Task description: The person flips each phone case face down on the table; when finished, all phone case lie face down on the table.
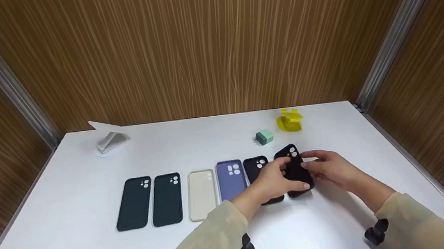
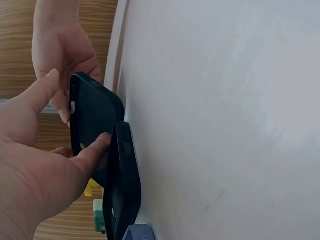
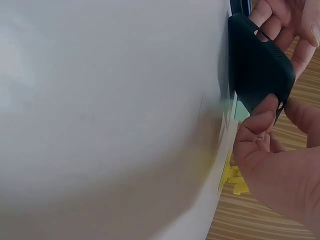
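Observation:
A dark phone case (image 1: 299, 174) is tilted up off the white table at the right end of a row of cases. My right hand (image 1: 332, 169) pinches its right edge between thumb and fingers; the right wrist view shows the fingertips (image 3: 265, 107) at the case's edge. My left hand (image 1: 273, 181) spreads over the same case, thumb extended near its lower corner. In the left wrist view, a finger of the left hand (image 2: 40, 175) touches the case's hollow inner side (image 2: 92, 115). Just left lies another black case (image 1: 253, 170), partly hidden by the left hand.
Further left lie a purple case (image 1: 230, 179), a cream case (image 1: 202, 196) and two dark green cases (image 1: 167, 200). Behind the row are a green charger plug (image 1: 264, 137), a yellow stand (image 1: 289, 121) and a white stand (image 1: 110, 140). Wood-grain panels (image 1: 197, 48) enclose the table.

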A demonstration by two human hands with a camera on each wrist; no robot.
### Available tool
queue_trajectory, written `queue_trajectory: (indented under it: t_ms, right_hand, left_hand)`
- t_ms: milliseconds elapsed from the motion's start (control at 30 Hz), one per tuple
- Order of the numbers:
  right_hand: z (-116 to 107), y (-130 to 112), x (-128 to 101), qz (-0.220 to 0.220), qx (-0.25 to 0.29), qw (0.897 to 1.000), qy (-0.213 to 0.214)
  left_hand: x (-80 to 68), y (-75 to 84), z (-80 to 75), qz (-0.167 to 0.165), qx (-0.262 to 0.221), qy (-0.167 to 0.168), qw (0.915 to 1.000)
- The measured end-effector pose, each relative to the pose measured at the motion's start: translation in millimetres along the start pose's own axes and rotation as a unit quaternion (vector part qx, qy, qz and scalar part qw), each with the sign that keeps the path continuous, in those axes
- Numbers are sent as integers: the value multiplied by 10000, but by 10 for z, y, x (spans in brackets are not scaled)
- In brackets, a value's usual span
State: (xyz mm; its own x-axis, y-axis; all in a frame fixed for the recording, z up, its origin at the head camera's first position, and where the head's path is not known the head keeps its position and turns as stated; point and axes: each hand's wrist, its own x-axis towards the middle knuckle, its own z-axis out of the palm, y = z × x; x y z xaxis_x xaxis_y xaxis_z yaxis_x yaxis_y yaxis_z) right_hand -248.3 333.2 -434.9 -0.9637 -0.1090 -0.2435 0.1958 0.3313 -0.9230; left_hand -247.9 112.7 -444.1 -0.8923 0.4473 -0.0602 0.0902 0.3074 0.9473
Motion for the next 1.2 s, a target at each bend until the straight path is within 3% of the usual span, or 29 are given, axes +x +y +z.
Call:
queue_trajectory:
  t_ms: [233, 367, 600, 1200]
  right_hand:
    - [-3, 1, 2, -5, 322, 9991, -257]
    - [-16, 7, -3, 19, 642, 9969, -449]
    - [-9, 32, -19, 41, 1174, 9893, -868]
    - [123, -22, 25, 219, 1393, 9837, -1112]
  left_hand:
    - [37, -39, 5, -256, -862, 3, 9959]
    - [51, -47, -21, -405, -1378, -37, 9896]
    - [75, -57, -36, -972, -2613, 39, 9603]
    - [109, -75, -101, -1167, -3387, 82, 9336]
